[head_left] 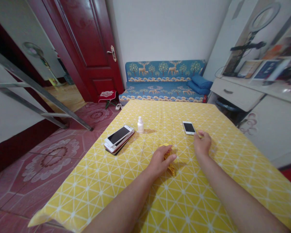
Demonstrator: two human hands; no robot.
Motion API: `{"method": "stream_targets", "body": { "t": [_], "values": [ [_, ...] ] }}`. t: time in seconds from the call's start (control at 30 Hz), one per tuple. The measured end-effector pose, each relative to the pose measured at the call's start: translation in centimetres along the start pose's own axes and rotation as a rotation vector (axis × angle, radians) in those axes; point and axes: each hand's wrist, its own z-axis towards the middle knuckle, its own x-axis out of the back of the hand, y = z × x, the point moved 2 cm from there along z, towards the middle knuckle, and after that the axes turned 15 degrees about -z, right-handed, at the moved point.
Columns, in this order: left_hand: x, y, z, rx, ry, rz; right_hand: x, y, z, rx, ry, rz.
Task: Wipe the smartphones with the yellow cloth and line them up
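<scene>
My left hand [162,159] is closed on a crumpled yellow cloth [171,168], which pokes out beyond the fingers and under the palm, low over the table. My right hand [202,142] is at the lower right corner of a small white phone [189,127] that lies flat, screen up. Its fingers are loosely curled and apart, with the thumb side close to the phone; whether they touch it I cannot tell. To the left, a stack of phones [119,137] lies at a slant, a white one on top. Beside it a small white bottle [140,125] stands upright.
A yellow patterned tablecloth [126,187] covers the table. Past its far edge stands a blue sofa [157,87] with folded blue cushions [200,84]. A white cabinet [262,119] is on the right. On the left are a metal ladder [42,97], a small stool [107,95] and a red door [87,42].
</scene>
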Motion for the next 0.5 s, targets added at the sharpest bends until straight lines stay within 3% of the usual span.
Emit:
{"method": "stream_targets", "body": {
  "t": [0.1, 0.17, 0.23, 0.37, 0.5],
  "values": [
    [0.4, -0.2, 0.2, 0.007, 0.139, -0.149, 0.9, -1.6, -3.9, 0.062, -0.154, 0.085],
    [0.7, -0.3, 0.3, 0.008, 0.192, -0.124, 1.2, -3.1, -6.6, 0.203, -0.549, 0.250],
    [1.0, -0.2, 0.5, -0.015, 0.227, -0.055, 1.9, -4.5, -8.7, 0.349, -0.737, 0.270],
    [2.5, 1.6, 1.0, -0.185, 0.297, 0.164, 2.8, -6.0, -10.7, 0.597, -0.614, 0.021],
    [5.9, 5.4, 1.1, -0.402, 0.402, 0.683, 2.7, -6.2, -11.3, 0.702, -0.500, -0.155]
  ]
}}
